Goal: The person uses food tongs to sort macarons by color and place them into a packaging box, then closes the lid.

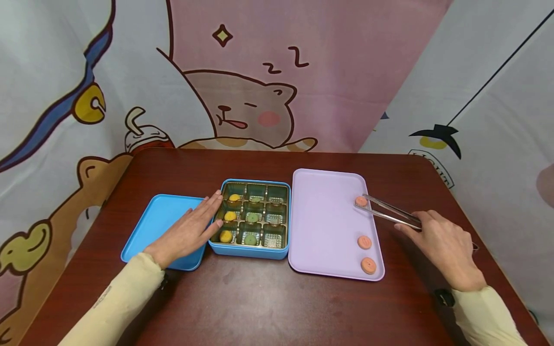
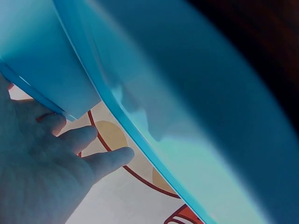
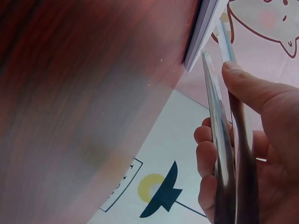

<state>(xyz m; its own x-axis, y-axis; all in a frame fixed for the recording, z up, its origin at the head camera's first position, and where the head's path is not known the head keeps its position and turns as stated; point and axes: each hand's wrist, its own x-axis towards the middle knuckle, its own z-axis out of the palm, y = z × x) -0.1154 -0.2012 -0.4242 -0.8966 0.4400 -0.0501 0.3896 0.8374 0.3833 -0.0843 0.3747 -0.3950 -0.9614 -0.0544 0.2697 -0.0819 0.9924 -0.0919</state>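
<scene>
My right hand (image 1: 443, 246) grips a pair of metal tongs (image 1: 396, 217), thumb on one arm and fingers curled round the other. The tong tips stand on either side of a small round orange piece (image 1: 361, 201) at the right edge of the lilac tray (image 1: 324, 221); whether they squeeze it, I cannot tell. My left hand (image 1: 188, 233), fingers straight, rests against the left side of a blue box (image 1: 248, 251). The box's gold divided insert (image 1: 260, 202) holds yellow pieces (image 1: 226, 236) in the left column and green pieces (image 1: 250, 239) in the middle one.
Two more orange pieces, one mid-tray (image 1: 364, 242) and one near the front corner (image 1: 368, 265), lie along the tray's right side. A blue lid (image 1: 151, 230) lies left of the box, partly under my left forearm. Behind the brown table (image 1: 259, 298) hangs a cartoon-printed cloth (image 1: 346, 72).
</scene>
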